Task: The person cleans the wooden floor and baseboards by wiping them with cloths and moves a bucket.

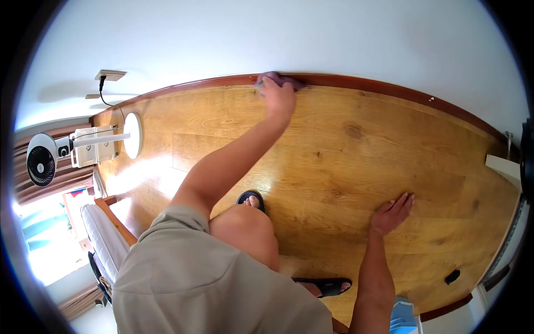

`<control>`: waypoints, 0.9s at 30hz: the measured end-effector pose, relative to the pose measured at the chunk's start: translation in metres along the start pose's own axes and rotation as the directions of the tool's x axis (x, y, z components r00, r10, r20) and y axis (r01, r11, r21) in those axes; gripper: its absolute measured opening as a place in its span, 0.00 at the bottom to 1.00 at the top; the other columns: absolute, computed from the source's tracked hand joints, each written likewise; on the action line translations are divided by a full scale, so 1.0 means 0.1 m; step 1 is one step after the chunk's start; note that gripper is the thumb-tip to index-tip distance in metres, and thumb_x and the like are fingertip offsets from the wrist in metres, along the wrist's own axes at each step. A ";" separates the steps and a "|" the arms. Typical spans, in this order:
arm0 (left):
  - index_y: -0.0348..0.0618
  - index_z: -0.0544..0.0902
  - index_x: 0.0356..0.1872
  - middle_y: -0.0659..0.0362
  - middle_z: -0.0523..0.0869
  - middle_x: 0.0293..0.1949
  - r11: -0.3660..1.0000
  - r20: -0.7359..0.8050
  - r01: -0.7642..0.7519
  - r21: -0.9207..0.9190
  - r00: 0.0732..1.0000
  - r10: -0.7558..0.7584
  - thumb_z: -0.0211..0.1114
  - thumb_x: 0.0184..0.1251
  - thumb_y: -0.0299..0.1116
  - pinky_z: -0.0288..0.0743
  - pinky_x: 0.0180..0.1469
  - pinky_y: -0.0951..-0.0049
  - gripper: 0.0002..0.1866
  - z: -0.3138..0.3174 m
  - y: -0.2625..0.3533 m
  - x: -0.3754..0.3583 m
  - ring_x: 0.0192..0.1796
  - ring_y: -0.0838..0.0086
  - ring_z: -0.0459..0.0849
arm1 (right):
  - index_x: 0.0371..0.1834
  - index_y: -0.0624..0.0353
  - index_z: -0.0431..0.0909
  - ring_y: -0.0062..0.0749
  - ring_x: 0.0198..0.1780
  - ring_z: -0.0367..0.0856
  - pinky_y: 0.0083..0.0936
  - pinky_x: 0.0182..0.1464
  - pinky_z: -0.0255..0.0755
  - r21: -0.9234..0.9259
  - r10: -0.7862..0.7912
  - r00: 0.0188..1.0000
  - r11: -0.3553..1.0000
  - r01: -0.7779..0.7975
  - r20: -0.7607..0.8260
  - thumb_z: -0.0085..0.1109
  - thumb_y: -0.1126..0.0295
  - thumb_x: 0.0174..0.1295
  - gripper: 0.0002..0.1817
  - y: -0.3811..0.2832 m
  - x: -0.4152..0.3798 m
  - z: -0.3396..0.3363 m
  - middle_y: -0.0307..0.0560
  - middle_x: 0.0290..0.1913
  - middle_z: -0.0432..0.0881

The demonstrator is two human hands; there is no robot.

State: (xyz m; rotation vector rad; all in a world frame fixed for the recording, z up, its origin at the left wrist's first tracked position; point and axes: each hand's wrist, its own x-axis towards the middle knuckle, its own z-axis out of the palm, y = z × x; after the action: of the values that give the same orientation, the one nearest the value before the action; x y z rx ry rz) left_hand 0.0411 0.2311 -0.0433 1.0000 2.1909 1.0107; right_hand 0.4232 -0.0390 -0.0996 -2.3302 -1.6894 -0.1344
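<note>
At the foot of the wall, my left hand point(278, 99) is closed over a crumpled purple cloth point(271, 78). The cloth presses against the reddish-brown baseboard point(356, 83), and part of it is covered by my fingers. My right hand point(392, 215) rests palm down on the wooden floor point(328, 167), fingers stretched out, with nothing in it. Between my arms, my bent knee and feet in black slippers point(332, 286) show.
A white standing fan point(132, 136) stands left, its cord running to a wall outlet point(110, 75). Behind it is a white drawer cabinet point(94, 146). A wood-framed bed point(105, 239) lies lower left. Right are a small black object point(452, 276) and a blue item point(403, 316).
</note>
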 end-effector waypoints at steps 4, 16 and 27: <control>0.31 0.66 0.58 0.33 0.70 0.60 0.993 0.104 0.086 -0.081 0.992 -0.077 0.59 0.64 0.29 0.66 0.66 0.50 0.23 0.51 0.31 -0.33 0.61 0.43 0.72 | 0.79 0.59 0.63 0.59 0.80 0.57 0.55 0.79 0.49 0.034 -0.029 0.999 0.999 0.031 -0.042 0.42 0.63 0.78 0.28 0.01 0.03 0.00 0.58 0.81 0.59; 0.36 0.83 0.49 0.50 0.89 0.44 0.965 0.761 -0.144 -0.218 0.594 0.261 0.60 0.68 0.27 0.81 0.48 0.63 0.11 0.76 1.45 -1.41 0.43 0.62 0.87 | 0.79 0.57 0.64 0.53 0.80 0.60 0.53 0.79 0.51 -0.003 0.012 0.999 1.000 -0.012 -0.039 0.37 0.63 0.82 0.26 -0.08 0.03 -0.03 0.54 0.81 0.61; 0.38 0.78 0.55 0.46 0.83 0.56 0.814 0.358 -0.535 0.225 0.823 0.442 0.65 0.69 0.30 0.81 0.53 0.58 0.16 -1.12 -0.33 -0.27 0.56 0.54 0.84 | 0.78 0.60 0.64 0.55 0.80 0.60 0.52 0.79 0.53 -0.018 -0.007 0.999 1.000 0.007 -0.037 0.39 0.64 0.80 0.26 -0.08 0.04 -0.05 0.57 0.80 0.62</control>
State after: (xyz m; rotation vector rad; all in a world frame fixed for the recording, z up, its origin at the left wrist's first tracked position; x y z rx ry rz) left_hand -0.0346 0.1485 0.0001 1.8206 1.9127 0.6572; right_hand 0.4170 -0.0344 -0.0922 -2.3204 -1.6857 -0.1928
